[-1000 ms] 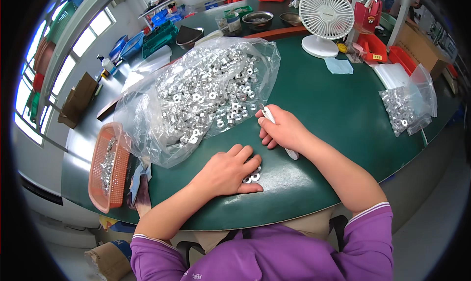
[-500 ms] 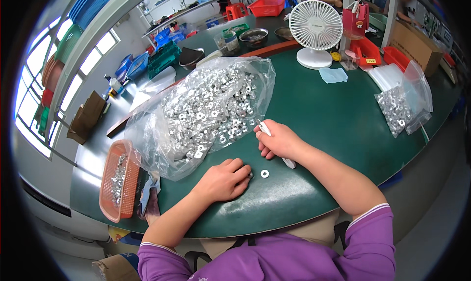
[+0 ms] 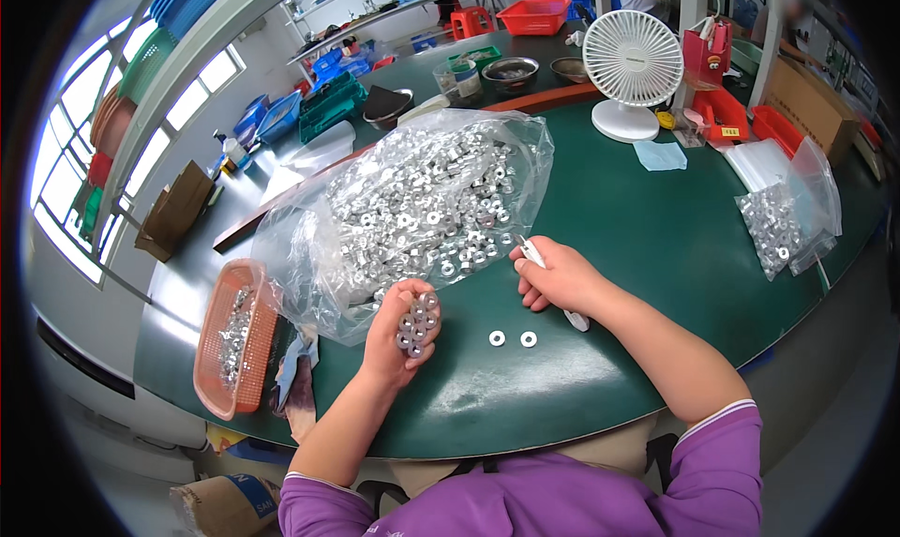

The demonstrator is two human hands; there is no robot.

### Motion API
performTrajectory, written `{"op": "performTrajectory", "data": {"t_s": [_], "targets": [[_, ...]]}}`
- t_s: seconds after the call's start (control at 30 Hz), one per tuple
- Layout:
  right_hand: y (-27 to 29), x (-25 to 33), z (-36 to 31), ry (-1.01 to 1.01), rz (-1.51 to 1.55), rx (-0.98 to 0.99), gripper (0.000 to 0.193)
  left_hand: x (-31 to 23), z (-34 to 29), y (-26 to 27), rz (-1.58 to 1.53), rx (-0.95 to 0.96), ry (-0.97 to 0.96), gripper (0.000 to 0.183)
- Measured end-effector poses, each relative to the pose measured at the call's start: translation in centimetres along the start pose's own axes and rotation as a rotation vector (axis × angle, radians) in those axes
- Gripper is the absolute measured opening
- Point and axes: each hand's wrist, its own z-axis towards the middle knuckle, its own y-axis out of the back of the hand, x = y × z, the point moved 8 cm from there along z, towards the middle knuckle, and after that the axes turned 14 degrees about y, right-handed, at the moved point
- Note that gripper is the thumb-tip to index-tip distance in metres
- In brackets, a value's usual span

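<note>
My left hand (image 3: 401, 335) is turned palm up, its fingers curled round several small silver metal rings (image 3: 417, 323), which lie side by side on the palm. Pinched in my right hand (image 3: 558, 279) is a slim white-handled tool (image 3: 533, 252) with a thin metal tip; its kind I cannot tell for sure. The handle's rear end sticks out below the hand. Two loose rings (image 3: 498, 338) lie flat on the green tabletop (image 3: 600, 209) between my hands. Beyond them a large clear plastic bag (image 3: 534, 153) lies spread open, heaped with the same rings.
An orange basket (image 3: 208, 354) with metal pieces stands at the left edge, a cloth (image 3: 298, 368) beside it. A white fan (image 3: 626, 122), a blue cloth (image 3: 661, 156) and red bins (image 3: 720, 115) stand at the back right. A smaller bag of rings (image 3: 769, 228) lies at the right.
My left hand has lifted off the table and turned palm up, showing the rings in it. A second ring now lies beside the first. My right hand keeps its grip on the tool.
</note>
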Motion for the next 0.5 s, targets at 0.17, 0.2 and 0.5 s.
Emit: {"op": "performTrajectory", "data": {"t_s": [0.17,0.2,0.5], "targets": [[-0.1,0.2,-0.2,-0.011,-0.025,0.002,0.025,1.8,0.9,0.9,-0.547,0.300,0.119,0.028],[-0.2,0.3,-0.3,-0.012,-0.023,0.016,0.025,1.7,0.8,0.6,-0.558,0.342,0.112,0.028],[-0.2,0.1,-0.3,-0.046,-0.021,-0.006,0.026,1.7,0.6,-0.2,-0.591,0.430,0.151,0.026]]}}
